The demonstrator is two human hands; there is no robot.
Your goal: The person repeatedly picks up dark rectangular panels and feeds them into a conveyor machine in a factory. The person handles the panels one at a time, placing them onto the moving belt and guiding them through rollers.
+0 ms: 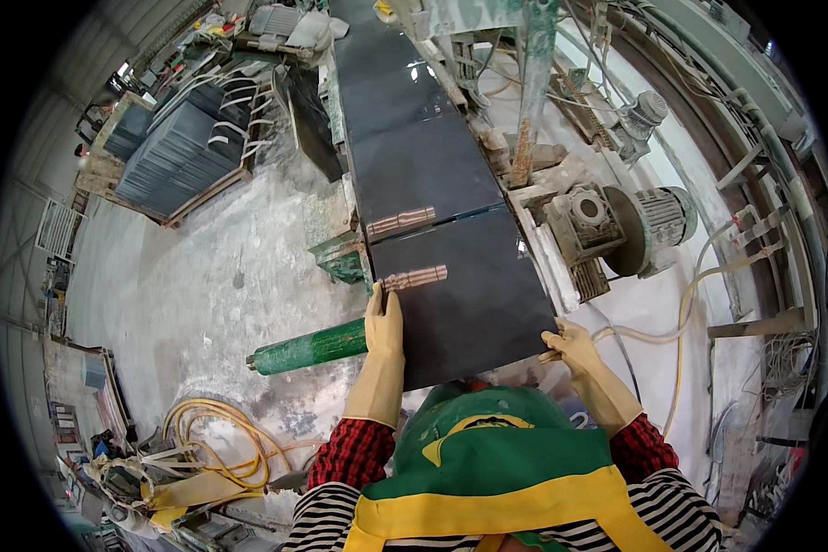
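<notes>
A dark grey stone slab (469, 299) lies flat at the near end of a line of similar slabs, its near edge in front of my body. My left hand (384, 322), in a cream rubber glove, grips the slab's left edge. At the near right corner, my right hand (575, 348), gloved alike, is closed on the slab's edge. Fingers under the slab are hidden. A copper-coloured streaked patch (416, 278) shows on its surface beside my left hand. Beyond a narrow gap, another dark slab (428, 170) carries a similar patch near that gap.
Left of the slabs, a green roller (308, 348) juts out over the grey floor. A motor with gearbox (649, 225) stands close on the right. Yellow hoses (216, 437) coil at lower left; another hose (685, 317) runs along the right. Slabs stand stacked in a rack (179, 156) at far left.
</notes>
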